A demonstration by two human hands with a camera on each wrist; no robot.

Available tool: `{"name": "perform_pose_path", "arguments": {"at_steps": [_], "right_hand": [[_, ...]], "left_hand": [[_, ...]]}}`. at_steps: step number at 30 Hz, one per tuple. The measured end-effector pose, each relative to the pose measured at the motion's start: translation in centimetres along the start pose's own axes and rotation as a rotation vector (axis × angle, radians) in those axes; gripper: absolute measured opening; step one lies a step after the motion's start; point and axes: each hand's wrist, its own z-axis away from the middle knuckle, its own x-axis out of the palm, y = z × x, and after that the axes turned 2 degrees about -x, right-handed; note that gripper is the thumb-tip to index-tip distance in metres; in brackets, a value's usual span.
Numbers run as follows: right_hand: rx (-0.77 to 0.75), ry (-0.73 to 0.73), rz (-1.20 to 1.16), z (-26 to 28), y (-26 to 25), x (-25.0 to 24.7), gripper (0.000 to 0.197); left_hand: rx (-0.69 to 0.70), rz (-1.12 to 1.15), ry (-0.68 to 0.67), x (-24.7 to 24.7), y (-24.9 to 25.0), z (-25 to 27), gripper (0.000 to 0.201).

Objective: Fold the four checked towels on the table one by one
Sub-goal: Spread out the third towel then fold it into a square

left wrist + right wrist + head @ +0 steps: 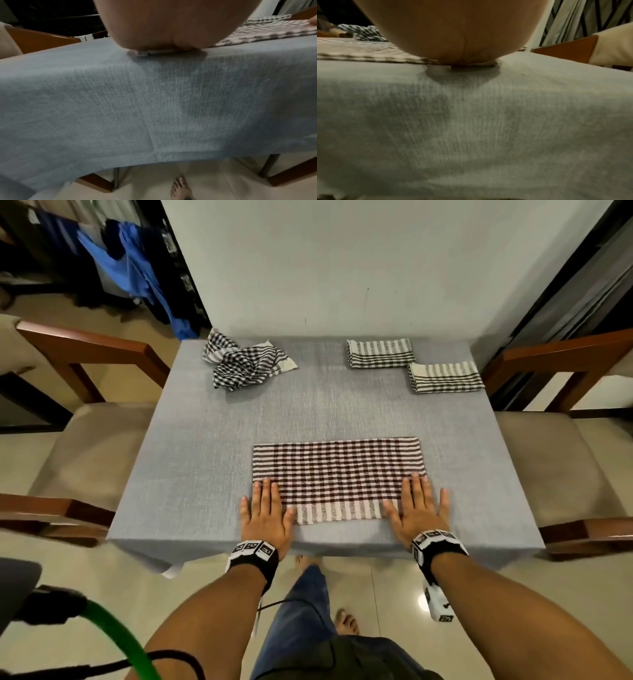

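Your left hand (265, 513) and right hand (418, 508) – fingers flat, pressing the near corners of the spread towel (337, 477) | crumpled towel (246, 363) far left – two folded towels (380, 353) far right on the counter (205, 440)

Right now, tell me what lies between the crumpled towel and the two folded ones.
Nothing: the head view shows only bare grey tablecloth between the crumpled towel and the folded towels.

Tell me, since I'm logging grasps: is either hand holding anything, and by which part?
Nothing is gripped. The left hand and right hand lie flat, fingers straight, pressing the near corners of the spread checked towel onto the table.
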Motion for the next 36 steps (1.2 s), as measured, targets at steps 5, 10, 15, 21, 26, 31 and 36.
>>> {"name": "perform_pose_path", "arguments": {"at_steps": [5, 10, 15, 21, 26, 31, 36], "right_hand": [[-0.244, 0.020, -0.067, -0.5, -5.5, -1.1, 0.077], [-0.290, -0.054, -0.097, -0.3, -6.7, 0.7, 0.078], [-0.155, -0.004, -0.065, -0.1, -1.0, 1.4, 0.075], [0.029, 0.089, -0.102, -0.3, 1.5, 0.7, 0.078], [0.219, 0.270, -0.275, -0.8, 1.2, -1.7, 0.069], [0.352, 0.206, -0.393, -2.6, 0.9, -4.1, 0.038], [0.467, 0.051, -0.534, -4.0, 1.6, -5.0, 0.038]], "left_hand": [[0.229, -0.026, -0.009, -1.1, 4.5, -0.2, 0.073], [0.326, -0.084, -0.106, 0.7, 7.0, 0.7, 0.074], [0.187, -0.060, -0.087, 1.3, 2.9, 1.2, 0.077], [0.080, -0.024, -0.096, 0.1, 1.4, 1.6, 0.086], [0.294, -0.030, -0.064, -1.2, 5.1, 1.0, 0.085], [0.418, -0.052, -0.115, -0.5, 8.9, 0.5, 0.077], [0.391, -0.114, -0.178, 0.9, 9.1, 0.9, 0.081]]}}
